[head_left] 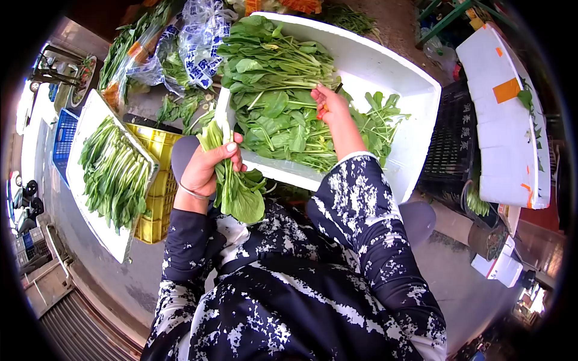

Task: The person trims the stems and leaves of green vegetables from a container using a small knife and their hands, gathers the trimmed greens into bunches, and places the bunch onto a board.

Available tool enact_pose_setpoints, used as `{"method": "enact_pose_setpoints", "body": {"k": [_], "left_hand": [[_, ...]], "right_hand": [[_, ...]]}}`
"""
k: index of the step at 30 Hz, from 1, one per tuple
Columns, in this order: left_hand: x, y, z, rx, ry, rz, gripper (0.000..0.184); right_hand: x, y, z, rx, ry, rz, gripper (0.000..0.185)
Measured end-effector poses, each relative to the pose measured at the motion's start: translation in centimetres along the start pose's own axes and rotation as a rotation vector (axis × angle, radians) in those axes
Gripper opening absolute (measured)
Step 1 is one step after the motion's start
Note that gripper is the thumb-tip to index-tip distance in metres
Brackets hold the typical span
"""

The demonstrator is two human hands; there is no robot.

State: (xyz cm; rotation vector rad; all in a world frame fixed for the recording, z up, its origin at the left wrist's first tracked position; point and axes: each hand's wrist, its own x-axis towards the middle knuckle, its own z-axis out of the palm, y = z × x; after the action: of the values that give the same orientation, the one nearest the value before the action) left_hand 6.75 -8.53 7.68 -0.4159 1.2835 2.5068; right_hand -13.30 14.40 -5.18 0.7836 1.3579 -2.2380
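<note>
Upper leafy greens lie left to right, stem ends beside my nearer right hand, curled, its pinch unclear; my left hand clasps a separate bunch.

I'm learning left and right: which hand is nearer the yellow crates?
Left. The left hand holds greens right of the yellow crates; the right hand is farther right, over the white box.

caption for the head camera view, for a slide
Left hand grips a bunch of leafy greens while the right hand reaches into a white foam box of greens.
</note>
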Motion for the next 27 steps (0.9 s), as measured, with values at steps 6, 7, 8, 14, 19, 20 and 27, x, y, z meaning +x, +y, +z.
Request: {"method": "enact_pose_setpoints", "body": {"k": [6,7,8,14,19,20,27], "left_hand": [[0.5,0.5,2.3,0.105,0.022,-0.046,0.019],[0.7,0.6,2.7,0.187,0.037,-0.040,0.019],[0.8,0.7,3.1,0.218,0.038,-0.051,0.018],[2.2,1.3,6.5,0.559,0.012,-0.052,0.021],[4.9,1.7,10.5,1.141,-0.093,-0.047,0.026],[5.6,1.3,11.0,1.212,-0.120,-0.030,0.028],[8.9,-3.4,17.3,0.774,-0.433,-0.155,0.035]], "right_hand": [[-8.0,-0.7,-3.3,-0.058,-0.117,-0.306,0.026],[-9.0,-1.0,-4.1,-0.050,-0.104,-0.331,0.026],[-10.0,-1.6,-5.0,-0.086,-0.146,-0.350,0.026],[-15.4,-6.2,-10.5,-0.299,-0.338,-0.424,0.017],[-16.2,-7.9,-15.3,-0.112,-0.618,-0.319,0.018],[-15.9,-7.8,-15.6,-0.101,-0.667,-0.319,0.018],[-16.3,-8.8,-14.7,-0.127,-0.721,-0.304,0.019]]}}
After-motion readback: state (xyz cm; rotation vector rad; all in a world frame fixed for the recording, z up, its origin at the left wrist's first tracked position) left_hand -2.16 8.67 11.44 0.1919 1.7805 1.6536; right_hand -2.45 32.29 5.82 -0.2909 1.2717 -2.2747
